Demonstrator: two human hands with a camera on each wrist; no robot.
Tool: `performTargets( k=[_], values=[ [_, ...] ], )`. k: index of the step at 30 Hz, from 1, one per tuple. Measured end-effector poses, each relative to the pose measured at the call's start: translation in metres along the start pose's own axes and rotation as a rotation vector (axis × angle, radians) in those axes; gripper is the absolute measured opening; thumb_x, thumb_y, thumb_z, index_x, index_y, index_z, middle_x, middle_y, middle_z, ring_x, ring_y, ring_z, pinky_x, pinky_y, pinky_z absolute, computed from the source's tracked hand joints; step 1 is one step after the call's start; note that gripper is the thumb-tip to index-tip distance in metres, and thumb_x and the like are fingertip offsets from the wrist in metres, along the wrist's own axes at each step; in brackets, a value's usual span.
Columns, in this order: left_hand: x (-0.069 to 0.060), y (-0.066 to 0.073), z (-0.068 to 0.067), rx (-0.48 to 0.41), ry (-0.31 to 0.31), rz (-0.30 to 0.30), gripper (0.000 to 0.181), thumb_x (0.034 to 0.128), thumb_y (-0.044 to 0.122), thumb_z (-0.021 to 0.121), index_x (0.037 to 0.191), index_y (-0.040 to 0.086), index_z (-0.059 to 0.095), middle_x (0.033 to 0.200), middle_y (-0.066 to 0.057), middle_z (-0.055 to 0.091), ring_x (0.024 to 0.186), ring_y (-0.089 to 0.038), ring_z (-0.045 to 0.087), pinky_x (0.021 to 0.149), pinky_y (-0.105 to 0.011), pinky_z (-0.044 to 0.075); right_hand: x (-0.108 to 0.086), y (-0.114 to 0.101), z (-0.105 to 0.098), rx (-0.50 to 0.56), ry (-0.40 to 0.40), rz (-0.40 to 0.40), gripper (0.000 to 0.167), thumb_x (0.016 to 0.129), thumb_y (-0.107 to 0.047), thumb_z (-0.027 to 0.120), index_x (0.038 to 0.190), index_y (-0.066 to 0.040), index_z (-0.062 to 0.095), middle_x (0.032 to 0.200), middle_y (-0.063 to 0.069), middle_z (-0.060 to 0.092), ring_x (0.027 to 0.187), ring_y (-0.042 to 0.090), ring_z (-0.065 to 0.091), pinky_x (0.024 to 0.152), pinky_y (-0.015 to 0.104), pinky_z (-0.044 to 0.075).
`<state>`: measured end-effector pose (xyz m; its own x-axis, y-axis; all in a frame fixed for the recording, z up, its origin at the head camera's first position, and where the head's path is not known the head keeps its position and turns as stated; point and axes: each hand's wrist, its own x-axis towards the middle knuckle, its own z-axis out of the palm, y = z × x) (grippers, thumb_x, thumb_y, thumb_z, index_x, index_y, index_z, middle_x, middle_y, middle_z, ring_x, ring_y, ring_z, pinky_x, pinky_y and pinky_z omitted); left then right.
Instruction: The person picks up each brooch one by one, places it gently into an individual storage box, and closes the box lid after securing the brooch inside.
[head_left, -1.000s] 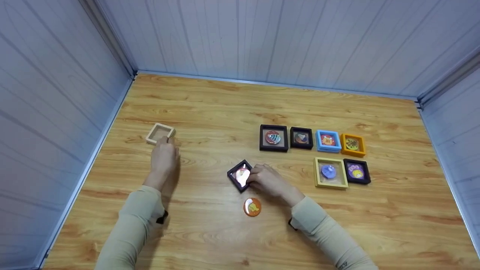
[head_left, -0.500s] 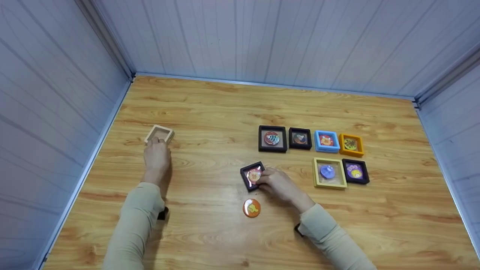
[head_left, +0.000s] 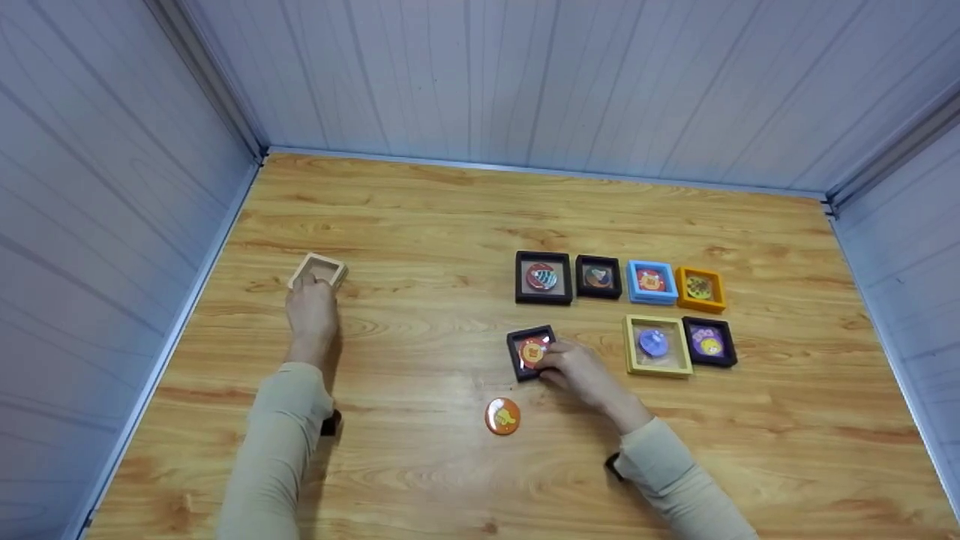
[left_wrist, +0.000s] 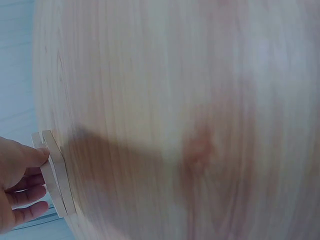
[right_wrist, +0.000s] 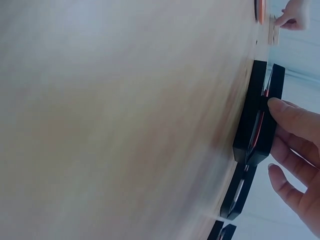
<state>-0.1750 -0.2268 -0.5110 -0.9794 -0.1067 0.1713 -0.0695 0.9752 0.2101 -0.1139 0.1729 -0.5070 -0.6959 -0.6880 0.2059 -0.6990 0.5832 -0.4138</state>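
Note:
My left hand (head_left: 311, 311) grips the near edge of a beige square display frame (head_left: 328, 268) at the table's left; its two halves stand slightly apart in the left wrist view, with my thumb on the upper one. No badge shows in the visible part of its window. My right hand (head_left: 589, 375) pinches the right edge of a black display frame (head_left: 517, 346), which has a round red badge (head_left: 531, 351) behind its clear film. Seen from the right wrist, this black frame (right_wrist: 254, 110) has a gap between its halves. A loose orange round badge (head_left: 502, 416) lies nearer the person.
Along the back right lie a large black frame (head_left: 543, 298), a smaller black one (head_left: 598, 293), a blue one (head_left: 652, 298) and an orange one (head_left: 702, 305). In front of them sit a yellow frame (head_left: 658, 371) and another black frame (head_left: 711, 362). Panel walls (head_left: 495, 82) border the table.
My right hand has slid the black frame to the right across the table and turned it straighter. My left hand has shifted slightly left along the beige frame's near edge.

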Motion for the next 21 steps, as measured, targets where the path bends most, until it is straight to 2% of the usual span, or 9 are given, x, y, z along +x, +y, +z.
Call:
performTargets(
  k=[7,15,21],
  values=[
    [-0.007,0.007,0.002,-0.001,0.043,0.032,0.013,0.0796,-0.006,0.053,0.085,-0.017,0.06,0.087,-0.026,0.053,0.083,-0.039,0.049,0.068,-0.049,0.043,-0.01,0.004,-0.005,0.013,0.002,0.05,0.014,0.072,-0.004,0.07,0.085,-0.006,0.069,0.086,0.005,0.063,0.082,0.019,0.057,0.073,0.033,0.048],
    [-0.017,0.021,0.005,-0.014,0.061,0.051,0.017,0.0809,0.0,0.055,0.083,-0.016,0.06,0.087,-0.025,0.054,0.082,-0.037,0.051,0.067,-0.047,0.046,-0.018,0.011,-0.01,-0.015,0.022,0.056,0.011,0.073,-0.004,0.07,0.084,-0.007,0.07,0.084,0.004,0.063,0.08,0.019,0.057,0.071,0.033,0.047],
    [-0.023,0.031,0.007,-0.037,0.136,0.079,0.017,0.0783,0.003,0.058,0.08,-0.014,0.061,0.089,-0.025,0.056,0.082,-0.037,0.052,0.063,-0.045,0.045,-0.026,0.016,-0.015,-0.037,0.039,0.076,0.012,0.073,-0.005,0.07,0.084,-0.006,0.069,0.084,0.005,0.064,0.08,0.02,0.058,0.071,0.034,0.048]
  ],
)
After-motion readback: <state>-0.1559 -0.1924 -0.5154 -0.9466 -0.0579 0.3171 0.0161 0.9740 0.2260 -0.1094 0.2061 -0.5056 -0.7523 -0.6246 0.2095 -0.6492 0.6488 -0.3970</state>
